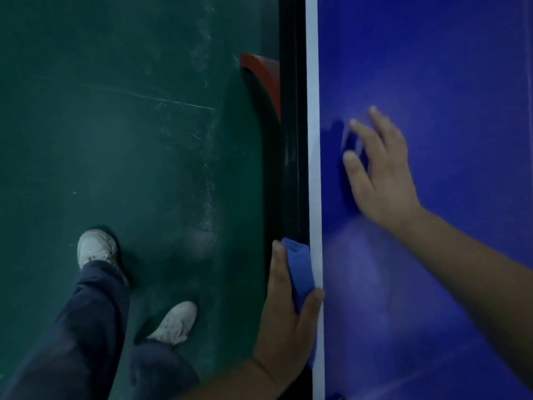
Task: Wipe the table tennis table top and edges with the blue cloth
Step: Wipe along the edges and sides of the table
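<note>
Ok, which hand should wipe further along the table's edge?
Left. The left hand grips the blue cloth against the table edge; the right hand lies open on the table top, holding nothing.

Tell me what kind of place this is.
Probably an indoor sports hall or games room: blue table tennis table top with white edge line, on scuffed dark green sports flooring.

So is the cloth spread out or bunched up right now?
Bunched up. The blue cloth sits as a thick wad gripped by the left hand against the table edge, not laid flat.
</note>
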Available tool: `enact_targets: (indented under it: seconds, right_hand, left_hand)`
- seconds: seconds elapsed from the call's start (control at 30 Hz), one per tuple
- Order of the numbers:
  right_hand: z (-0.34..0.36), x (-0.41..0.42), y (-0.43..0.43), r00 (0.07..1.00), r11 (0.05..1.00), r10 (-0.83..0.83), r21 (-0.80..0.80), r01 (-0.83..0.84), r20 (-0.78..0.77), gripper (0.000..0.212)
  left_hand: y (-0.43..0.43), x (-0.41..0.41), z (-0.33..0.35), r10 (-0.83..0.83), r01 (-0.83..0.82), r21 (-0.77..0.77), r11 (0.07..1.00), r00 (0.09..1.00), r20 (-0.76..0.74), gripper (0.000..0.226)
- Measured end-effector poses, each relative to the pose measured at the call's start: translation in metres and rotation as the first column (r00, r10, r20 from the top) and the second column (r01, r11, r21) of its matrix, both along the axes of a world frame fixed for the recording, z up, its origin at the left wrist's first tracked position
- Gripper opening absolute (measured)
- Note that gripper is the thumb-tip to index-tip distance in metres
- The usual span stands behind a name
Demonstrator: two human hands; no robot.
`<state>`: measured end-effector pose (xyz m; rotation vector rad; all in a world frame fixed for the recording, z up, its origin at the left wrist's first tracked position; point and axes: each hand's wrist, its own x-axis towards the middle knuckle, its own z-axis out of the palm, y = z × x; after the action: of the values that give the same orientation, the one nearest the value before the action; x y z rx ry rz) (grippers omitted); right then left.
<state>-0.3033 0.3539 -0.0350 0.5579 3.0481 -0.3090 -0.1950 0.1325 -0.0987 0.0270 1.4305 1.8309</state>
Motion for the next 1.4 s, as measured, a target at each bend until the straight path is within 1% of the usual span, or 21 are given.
enact_targets:
  seconds: [0.07, 0.1, 0.17, 0.3, 0.33, 0.4, 0.47, 0.53, 0.6, 0.67, 0.73, 0.8, 0.87, 0.93, 1.0, 1.07, 1.13, 1.2, 1.27, 1.33, 1.4]
  right_hand:
    - [-0.012, -0.030, 0.009, 0.995, 0.999, -0.052, 0.016, 0.051, 0.083, 0.057]
    - [-0.019, -0.036, 0.010, 0.991, 0.996, -0.081, 0.031, 0.078, 0.102, 0.058]
    - [-0.029, -0.037, 0.011, 0.992, 0.994, -0.100, 0.050, 0.096, 0.080, 0.058]
    - [-0.031, -0.034, 0.016, 0.995, 0.995, -0.092, 0.050, 0.090, 0.043, 0.058]
    - [-0.030, -0.035, 0.016, 0.995, 0.995, -0.094, 0.046, 0.092, 0.042, 0.058]
    - [-0.030, -0.035, 0.014, 0.995, 0.995, -0.094, 0.032, 0.093, 0.043, 0.058]
    - [-0.029, -0.034, 0.015, 0.995, 0.995, -0.094, 0.028, 0.093, 0.039, 0.059]
    - [-0.030, -0.033, 0.016, 0.995, 0.995, -0.093, 0.029, 0.092, 0.035, 0.058]
    - [-0.031, -0.032, 0.017, 0.995, 0.995, -0.094, 0.027, 0.094, 0.027, 0.058]
    - [-0.032, -0.032, 0.017, 0.996, 0.996, -0.089, 0.023, 0.088, 0.023, 0.058]
    - [-0.032, -0.031, 0.017, 0.996, 0.996, -0.083, 0.024, 0.083, 0.022, 0.058]
    - [-0.031, -0.032, 0.017, 0.996, 0.996, -0.084, 0.024, 0.083, 0.019, 0.058]
    - [-0.030, -0.034, 0.016, 0.996, 0.996, -0.090, 0.025, 0.089, 0.025, 0.058]
    - [-0.030, -0.035, 0.015, 0.995, 0.996, -0.091, 0.025, 0.090, 0.031, 0.058]
    - [-0.030, -0.035, 0.015, 0.995, 0.996, -0.092, 0.023, 0.091, 0.030, 0.057]
    - [-0.030, -0.034, 0.015, 0.995, 0.995, -0.094, 0.018, 0.094, 0.036, 0.057]
    - [-0.031, -0.032, 0.015, 0.995, 0.995, -0.097, 0.015, 0.097, 0.037, 0.057]
    - [-0.030, -0.032, 0.015, 0.995, 0.995, -0.096, 0.012, 0.096, 0.036, 0.057]
    - [-0.029, -0.032, 0.014, 0.994, 0.995, -0.096, 0.011, 0.096, 0.042, 0.057]
    - [-0.027, -0.033, 0.014, 0.995, 0.996, -0.093, 0.018, 0.092, 0.045, 0.056]
    - [-0.026, -0.034, 0.013, 0.994, 0.995, -0.098, 0.025, 0.097, 0.050, 0.057]
  left_hand:
    - [0.012, -0.021, -0.002, 0.000, 0.000, -0.035, 0.999, 1.000, 0.020, 0.074]
    - [0.022, -0.037, -0.003, 0.028, -0.029, -0.053, 0.998, 0.999, -0.021, 0.072]
    - [0.051, -0.087, -0.012, 0.068, -0.080, -0.098, 0.992, 0.990, -0.121, 0.071]
    - [0.100, -0.187, -0.023, 0.114, -0.169, -0.212, 0.963, 0.962, -0.246, 0.065]
    - [0.102, -0.189, -0.024, 0.131, -0.187, -0.192, 0.963, 0.954, -0.271, 0.061]
    - [0.087, -0.159, -0.025, 0.164, -0.188, -0.069, 0.980, 0.951, -0.262, 0.057]
    - [0.057, -0.101, -0.022, 0.139, -0.136, 0.032, 0.990, 0.975, -0.171, 0.061]
    - [0.032, -0.051, -0.013, 0.076, -0.075, 0.006, 0.997, 0.994, -0.076, 0.064]
    - [0.035, -0.048, -0.010, 0.074, -0.077, -0.062, 0.995, 0.996, -0.039, 0.063]
    - [0.058, -0.086, -0.012, 0.123, -0.132, -0.088, 0.987, 0.987, -0.105, 0.059]
    - [0.088, -0.151, -0.019, 0.149, -0.174, -0.106, 0.979, 0.966, -0.210, 0.060]
    - [0.112, -0.217, -0.026, 0.170, -0.202, -0.114, 0.973, 0.955, -0.243, 0.064]
    - [0.122, -0.243, -0.027, 0.204, -0.235, -0.093, 0.968, 0.944, -0.260, 0.061]
    - [0.111, -0.214, -0.028, 0.172, -0.203, -0.088, 0.975, 0.945, -0.280, 0.057]
    - [0.082, -0.153, -0.025, 0.122, -0.149, -0.074, 0.986, 0.949, -0.291, 0.056]
    - [0.052, -0.094, -0.013, 0.057, -0.080, -0.078, 0.994, 0.963, -0.262, 0.057]
    - [0.046, -0.084, -0.008, 0.030, -0.061, -0.124, 0.990, 0.971, -0.238, 0.055]
    - [0.065, -0.118, -0.009, 0.055, -0.102, -0.148, 0.984, 0.953, -0.296, 0.055]
    - [0.095, -0.178, -0.012, 0.086, -0.146, -0.147, 0.978, 0.930, -0.357, 0.055]
    - [0.123, -0.240, -0.016, 0.101, -0.164, -0.160, 0.973, 0.934, -0.342, 0.056]
    - [0.136, -0.270, -0.015, 0.132, -0.193, -0.155, 0.969, 0.932, -0.337, 0.057]
